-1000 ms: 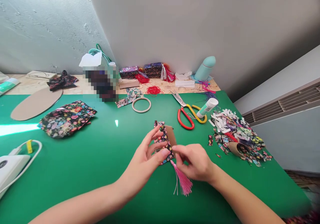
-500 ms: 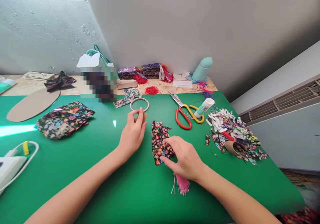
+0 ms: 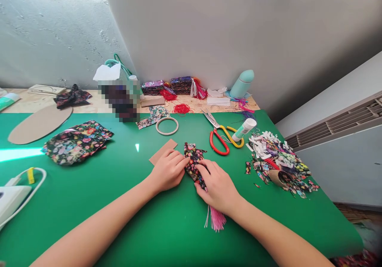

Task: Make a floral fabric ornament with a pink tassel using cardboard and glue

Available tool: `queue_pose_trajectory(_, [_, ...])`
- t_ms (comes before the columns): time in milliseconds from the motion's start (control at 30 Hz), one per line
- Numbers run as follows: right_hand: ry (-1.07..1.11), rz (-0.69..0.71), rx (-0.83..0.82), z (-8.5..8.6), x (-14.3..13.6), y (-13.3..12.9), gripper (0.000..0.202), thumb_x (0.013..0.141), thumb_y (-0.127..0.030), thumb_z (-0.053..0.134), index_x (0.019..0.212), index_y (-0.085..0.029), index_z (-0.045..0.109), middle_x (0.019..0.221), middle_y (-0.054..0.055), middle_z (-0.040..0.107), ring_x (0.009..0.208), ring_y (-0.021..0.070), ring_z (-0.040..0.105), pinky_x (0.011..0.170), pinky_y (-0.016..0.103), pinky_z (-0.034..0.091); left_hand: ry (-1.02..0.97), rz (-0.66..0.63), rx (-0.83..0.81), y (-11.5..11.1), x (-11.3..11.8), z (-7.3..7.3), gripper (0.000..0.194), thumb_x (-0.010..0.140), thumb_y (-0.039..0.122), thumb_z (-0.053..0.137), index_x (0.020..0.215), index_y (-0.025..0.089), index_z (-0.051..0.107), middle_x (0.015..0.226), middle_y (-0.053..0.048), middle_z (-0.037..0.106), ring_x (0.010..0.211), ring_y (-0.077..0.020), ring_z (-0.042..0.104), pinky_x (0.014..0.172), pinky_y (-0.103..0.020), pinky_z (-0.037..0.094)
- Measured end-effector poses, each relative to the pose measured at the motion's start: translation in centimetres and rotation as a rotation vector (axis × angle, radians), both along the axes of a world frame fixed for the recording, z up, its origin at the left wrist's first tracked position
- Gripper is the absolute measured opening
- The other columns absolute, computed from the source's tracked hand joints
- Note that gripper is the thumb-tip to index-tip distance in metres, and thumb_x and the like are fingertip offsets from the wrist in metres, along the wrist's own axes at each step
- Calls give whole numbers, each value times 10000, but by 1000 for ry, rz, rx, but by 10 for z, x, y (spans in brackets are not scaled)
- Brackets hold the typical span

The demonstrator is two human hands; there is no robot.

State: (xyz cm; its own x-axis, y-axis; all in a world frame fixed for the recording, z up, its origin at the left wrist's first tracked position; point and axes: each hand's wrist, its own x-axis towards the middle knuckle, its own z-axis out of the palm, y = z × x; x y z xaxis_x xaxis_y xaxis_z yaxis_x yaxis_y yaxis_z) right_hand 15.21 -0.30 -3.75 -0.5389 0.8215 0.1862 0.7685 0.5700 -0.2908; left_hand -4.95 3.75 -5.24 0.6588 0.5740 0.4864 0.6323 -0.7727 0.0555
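A black floral fabric piece lies on the green mat between my hands. My left hand is closed at the fabric's left edge, its fingertips on it; a brown cardboard rectangle lies flat just beyond that hand, partly covered by it. My right hand rests over the fabric's right side, thumb and fingers apart, with the fingertips touching it. From under my right hand a pink tassel sticks out toward me.
Behind are a ring-shaped tape roll, open scissors and a glue stick. Scraps are heaped at the right. At the left lie floral fabric pieces, a cardboard oval and a white device.
My left hand has moved down and right from the tape roll to the fabric. The cardboard, mostly hidden before, now lies in view. The fabric's left side has been pushed or folded inward.
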Motion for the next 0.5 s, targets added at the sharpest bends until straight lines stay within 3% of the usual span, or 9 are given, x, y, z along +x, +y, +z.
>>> queue_pose_trajectory(133, [-51, -52, 100, -2, 0, 1, 427, 766, -121, 481, 1184, -61, 545, 1139, 177, 597, 967, 275, 586, 804, 377, 541, -8, -25, -46, 0, 0, -4, 295, 816, 68, 420, 1039, 137, 602, 824, -78, 655, 778, -195, 569, 781, -361, 455])
queue_pose_trajectory(367, [-115, -61, 197, -2, 1, 1, 524, 764, -42, 379, 1281, -23, 461, 1038, 178, 657, 781, 225, 661, 544, 286, 546, -69, -5, -89, -1, -1, -6, 312, 825, 71, 419, 1080, 140, 584, 850, -89, 656, 801, -213, 580, 719, -368, 470])
queue_pose_trajectory(500, [-50, -154, 177, 0, 10, 9, 473, 793, -65, 396, 1252, -71, 508, 756, 100, 677, 661, 220, 648, 534, 296, 516, -248, 46, -180, -1, 0, -5, 322, 841, 78, 421, 1119, 158, 562, 916, -94, 639, 839, -208, 586, 735, -359, 490])
